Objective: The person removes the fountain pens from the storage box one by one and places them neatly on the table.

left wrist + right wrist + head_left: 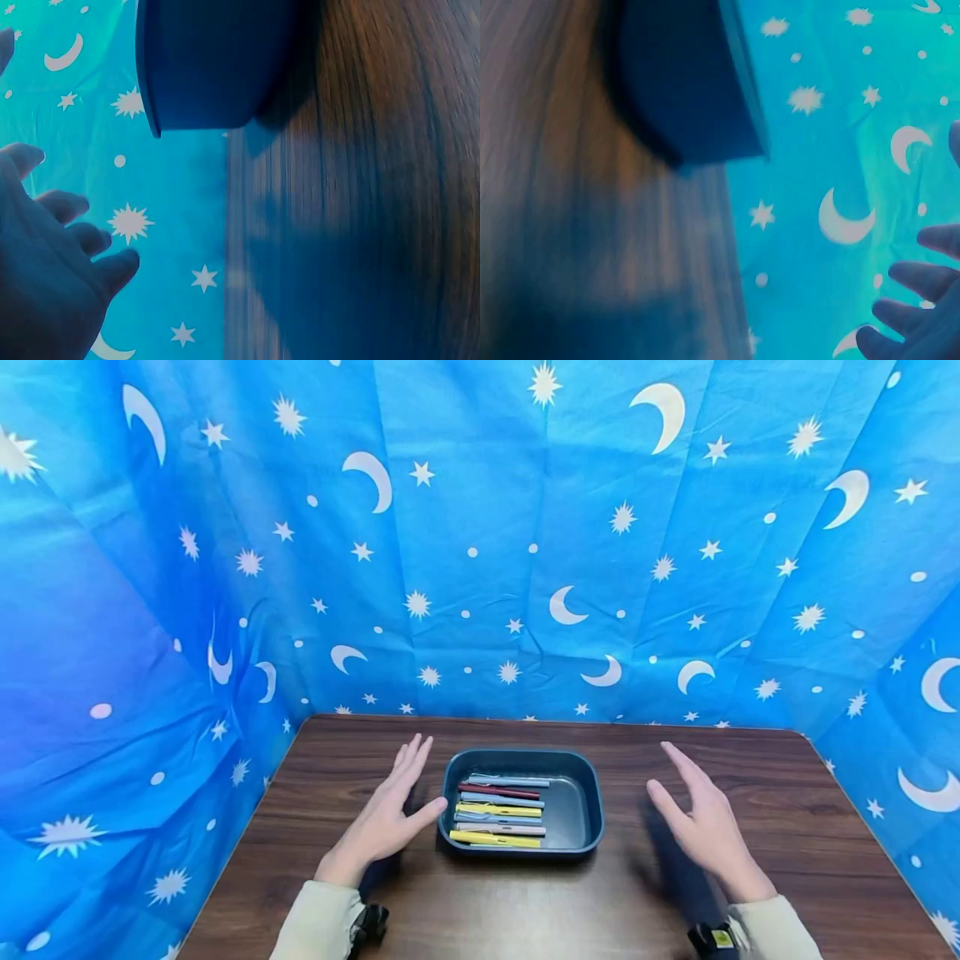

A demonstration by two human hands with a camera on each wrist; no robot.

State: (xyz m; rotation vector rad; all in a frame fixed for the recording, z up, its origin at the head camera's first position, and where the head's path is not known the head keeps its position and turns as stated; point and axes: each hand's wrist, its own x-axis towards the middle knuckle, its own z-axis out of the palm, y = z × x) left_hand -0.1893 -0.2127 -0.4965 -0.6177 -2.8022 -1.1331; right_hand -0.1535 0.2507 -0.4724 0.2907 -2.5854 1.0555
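A dark blue-grey rectangular tray (573, 852) rests on the table with several pens (498, 811) lying side by side in its left part. They are light blue, yellow, dark red and pale grey-pink. My left hand (386, 814) is just left of the tray, fingers extended, its thumb near the tray's left rim; whether it touches cannot be told. To the right, apart from the tray, my right hand (705, 827) is held above the table with fingers straight and nothing in them. Both wrist views show the tray's outer wall (217, 67) and part of each hand.
The dark wood-grain table (525, 910) has its far edge against a blue curtain (480, 527) with white moons and stars, which also hangs along both sides. A black wrist device (370, 927) sits at the left sleeve, another (712, 939) at the right.
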